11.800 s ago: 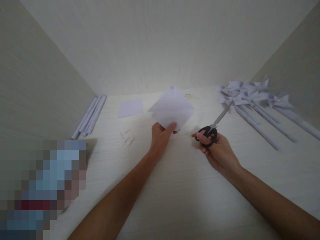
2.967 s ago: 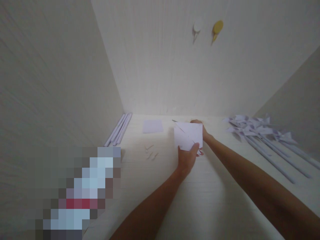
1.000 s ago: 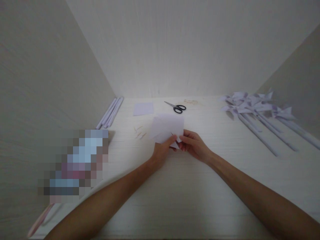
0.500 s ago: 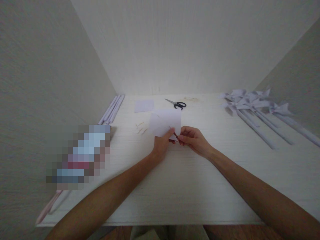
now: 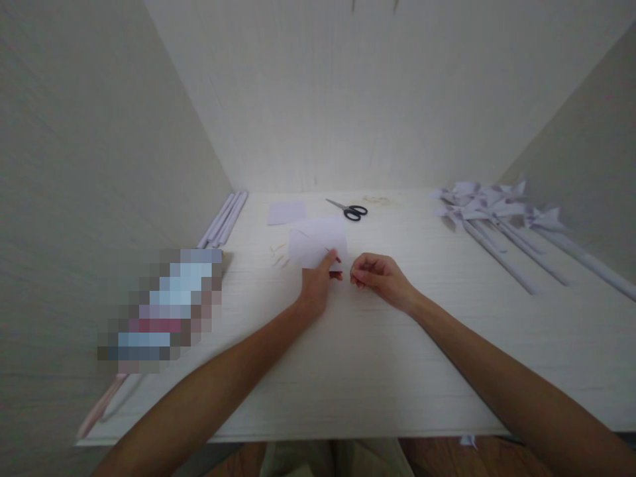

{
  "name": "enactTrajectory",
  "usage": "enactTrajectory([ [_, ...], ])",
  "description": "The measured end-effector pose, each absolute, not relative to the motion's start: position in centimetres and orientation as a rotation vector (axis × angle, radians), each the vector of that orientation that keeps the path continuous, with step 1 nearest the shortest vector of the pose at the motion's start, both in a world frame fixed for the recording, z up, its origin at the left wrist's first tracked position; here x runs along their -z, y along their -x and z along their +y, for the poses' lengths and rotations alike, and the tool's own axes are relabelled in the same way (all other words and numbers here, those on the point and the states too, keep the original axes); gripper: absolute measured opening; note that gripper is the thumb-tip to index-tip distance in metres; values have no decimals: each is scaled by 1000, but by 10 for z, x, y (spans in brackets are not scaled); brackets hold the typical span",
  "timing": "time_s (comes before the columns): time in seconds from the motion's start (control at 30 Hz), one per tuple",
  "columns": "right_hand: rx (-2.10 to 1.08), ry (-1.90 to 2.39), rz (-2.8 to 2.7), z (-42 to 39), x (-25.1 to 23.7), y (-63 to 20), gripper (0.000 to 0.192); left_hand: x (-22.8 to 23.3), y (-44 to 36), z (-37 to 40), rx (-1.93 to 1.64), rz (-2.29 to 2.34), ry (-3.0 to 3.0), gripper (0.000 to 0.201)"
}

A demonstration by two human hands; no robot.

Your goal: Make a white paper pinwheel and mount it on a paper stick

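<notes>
My left hand [image 5: 318, 286] holds a white paper sheet [image 5: 317, 240] near its lower right corner. The thumb lies on top, with fingers underneath. Short cut lines run in from two corners of the sheet, and fingers show through beside the thumb. Just right of the sheet, apart from it, my right hand [image 5: 373, 275] is closed in a pinch. Whatever sits between its fingertips, if anything, is too small to make out. Several thin light sticks [image 5: 279, 256] lie left of the sheet. Beyond it rest black-handled scissors [image 5: 354, 212], blades pointing left.
Another paper square [image 5: 287, 212] lies at the back. Rolled paper tubes [image 5: 222, 218] are at the left wall, with a pixelated item [image 5: 163, 311] nearer me. Several paper pinwheels [image 5: 497, 209] on paper sticks lie at right. Small tan bits [image 5: 376, 199] sit behind the scissors.
My right hand has come away from the paper's corner, leaving a gap. The left hand and sheet have shifted slightly left. The view has also moved a little.
</notes>
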State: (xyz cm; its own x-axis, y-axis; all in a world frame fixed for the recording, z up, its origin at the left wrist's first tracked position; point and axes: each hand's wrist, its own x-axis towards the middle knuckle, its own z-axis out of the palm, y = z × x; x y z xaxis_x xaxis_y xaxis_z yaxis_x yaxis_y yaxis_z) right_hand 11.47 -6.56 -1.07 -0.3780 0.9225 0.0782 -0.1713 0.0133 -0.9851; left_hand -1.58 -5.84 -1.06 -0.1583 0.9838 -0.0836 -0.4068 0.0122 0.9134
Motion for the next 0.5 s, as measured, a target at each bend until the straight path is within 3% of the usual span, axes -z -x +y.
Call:
enactTrajectory([
  [0.23, -1562, 833, -1193, -65, 7, -112, 14, 6, 13, -65, -1343, 1015, -961, 14],
  [0.5, -1445, 898, -1419, -63, 12, -110, 15, 6, 15, -68, -1231, 1066, -1176, 24],
])
